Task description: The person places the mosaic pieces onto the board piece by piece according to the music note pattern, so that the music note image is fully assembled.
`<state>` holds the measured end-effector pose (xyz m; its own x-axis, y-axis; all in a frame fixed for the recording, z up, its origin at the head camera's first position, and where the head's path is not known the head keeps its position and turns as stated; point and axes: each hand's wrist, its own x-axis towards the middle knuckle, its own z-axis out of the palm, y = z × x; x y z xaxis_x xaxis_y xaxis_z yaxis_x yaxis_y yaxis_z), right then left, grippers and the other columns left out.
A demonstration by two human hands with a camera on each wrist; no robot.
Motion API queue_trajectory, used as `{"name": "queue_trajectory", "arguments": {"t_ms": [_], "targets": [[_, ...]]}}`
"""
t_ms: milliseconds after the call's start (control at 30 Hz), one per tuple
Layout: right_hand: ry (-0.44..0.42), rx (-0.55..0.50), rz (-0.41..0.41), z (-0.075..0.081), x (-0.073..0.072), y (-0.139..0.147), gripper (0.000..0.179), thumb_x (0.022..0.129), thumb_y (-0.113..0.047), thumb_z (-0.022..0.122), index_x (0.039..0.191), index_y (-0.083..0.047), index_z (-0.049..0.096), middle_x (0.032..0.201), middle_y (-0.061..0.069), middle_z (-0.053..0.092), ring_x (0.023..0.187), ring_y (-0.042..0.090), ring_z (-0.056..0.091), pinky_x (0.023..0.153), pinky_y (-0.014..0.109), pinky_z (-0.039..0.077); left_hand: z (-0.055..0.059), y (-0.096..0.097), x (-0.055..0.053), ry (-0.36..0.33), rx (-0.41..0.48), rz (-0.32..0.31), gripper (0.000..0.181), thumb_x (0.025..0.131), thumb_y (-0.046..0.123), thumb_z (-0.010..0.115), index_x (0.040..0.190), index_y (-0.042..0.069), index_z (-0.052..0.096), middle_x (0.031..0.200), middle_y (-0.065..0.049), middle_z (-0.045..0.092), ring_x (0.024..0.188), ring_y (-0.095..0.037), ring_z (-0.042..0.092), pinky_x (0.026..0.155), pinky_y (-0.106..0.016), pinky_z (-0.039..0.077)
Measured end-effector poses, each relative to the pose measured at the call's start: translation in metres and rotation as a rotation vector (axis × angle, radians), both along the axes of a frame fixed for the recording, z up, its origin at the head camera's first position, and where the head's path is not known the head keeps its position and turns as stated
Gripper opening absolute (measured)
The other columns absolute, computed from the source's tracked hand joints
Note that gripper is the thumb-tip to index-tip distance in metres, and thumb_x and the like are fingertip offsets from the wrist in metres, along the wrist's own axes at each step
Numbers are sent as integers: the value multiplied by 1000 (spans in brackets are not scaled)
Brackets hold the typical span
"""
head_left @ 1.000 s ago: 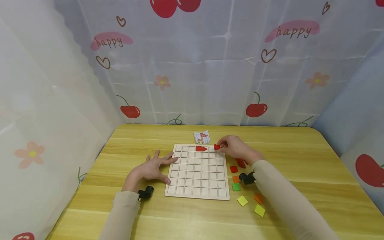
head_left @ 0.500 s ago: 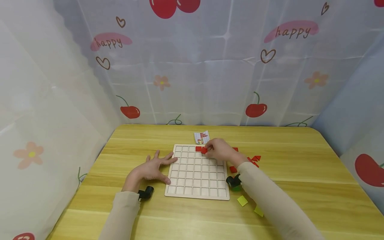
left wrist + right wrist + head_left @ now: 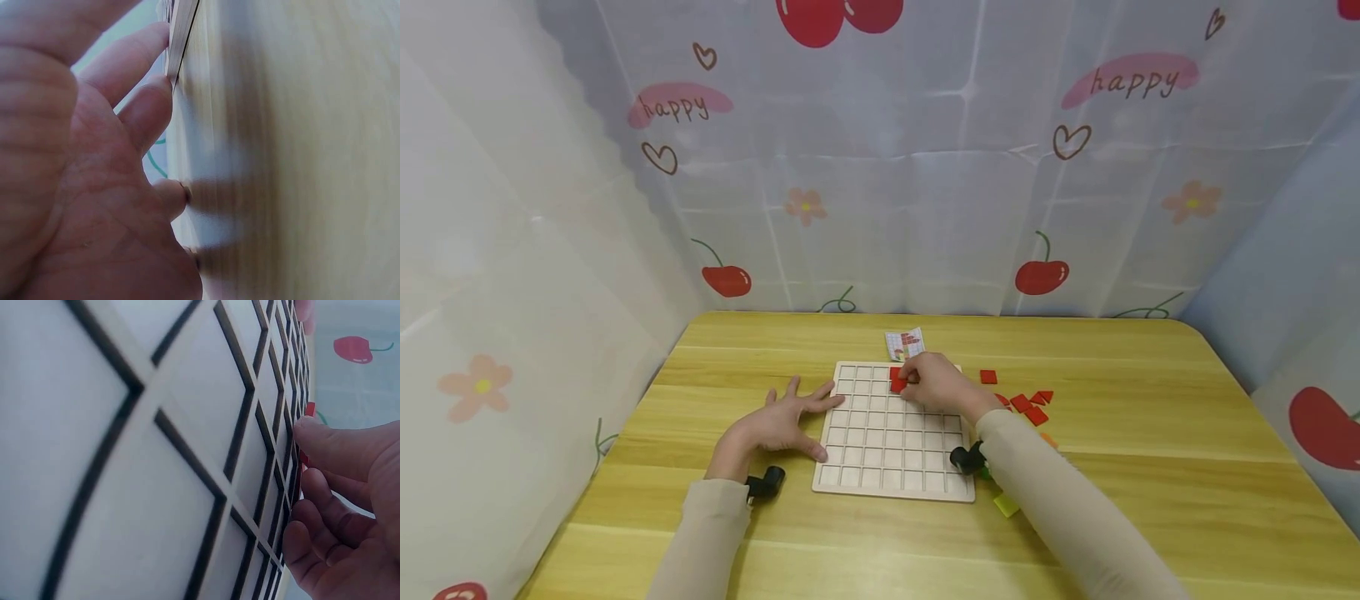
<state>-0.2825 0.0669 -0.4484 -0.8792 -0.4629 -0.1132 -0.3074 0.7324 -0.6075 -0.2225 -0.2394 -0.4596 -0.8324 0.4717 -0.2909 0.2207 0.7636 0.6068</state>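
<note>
1. Centrally, just above the middle of the worktop, a red tile (image 3: 898, 387) lies over the upper part of the gridded board (image 3: 872, 479), directly below another red piece (image 3: 896, 373) in the top row. Whether it is seated in its cell cannot be told.
2. The tile is at the fingertips of the right hand (image 3: 937, 384), to the left of the knuckles in the head view; this grip is nearly closed, pinching the tile's right side between thumb and finger. In the right wrist view, the other fingers curl loosely below.
3. At the board's left edge, the left hand (image 3: 778, 421) spreads its digits wide, touching the rim; this grip has nothing pinched in it.
4. Just beyond the board's top edge lies a printed card (image 3: 904, 342).
5. Right of the board lie a red square (image 3: 988, 377), red triangles (image 3: 1042, 397) and more red pieces (image 3: 1036, 415); lower down, a yellow tile (image 3: 1006, 505) is partly covered by the right sleeve (image 3: 1060, 492).
6. Behind the worktop (image 3: 820, 550), a cherry-printed curtain (image 3: 880, 183) fills the upper frame.
</note>
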Motion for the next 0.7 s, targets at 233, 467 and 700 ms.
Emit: {"name": "queue_trajectory", "arguments": {"t_ms": [233, 467, 700], "targets": [[28, 5, 6, 1, 2, -3, 23, 93, -15, 76, 113, -7, 74, 107, 6, 70, 97, 20, 60, 94, 39, 53, -2, -1, -1, -3, 2, -5, 94, 75, 43, 89, 157, 32, 43, 173, 7, 18, 157, -46, -20, 118, -73, -18], [27, 4, 11, 0, 0, -4, 22, 93, -15, 76, 114, -7, 75, 107, 5, 72, 97, 18, 62, 94, 38, 55, -2, -2, -2, 2, -5, 1, 94, 75, 44, 89, 157, 34, 44, 173, 8, 18, 157, -45, -20, 118, -74, -17], [40, -11, 15, -2, 2, 3, 21, 94, -15, 74, 113, -8, 75, 108, 4, 71, 98, 18, 63, 93, 39, 55, -1, 0, -1, -3, -10, 7, 93, 75, 42, 89, 157, 33, 45, 173, 9, 18, 157, -45, -19, 117, -75, -17]]}}
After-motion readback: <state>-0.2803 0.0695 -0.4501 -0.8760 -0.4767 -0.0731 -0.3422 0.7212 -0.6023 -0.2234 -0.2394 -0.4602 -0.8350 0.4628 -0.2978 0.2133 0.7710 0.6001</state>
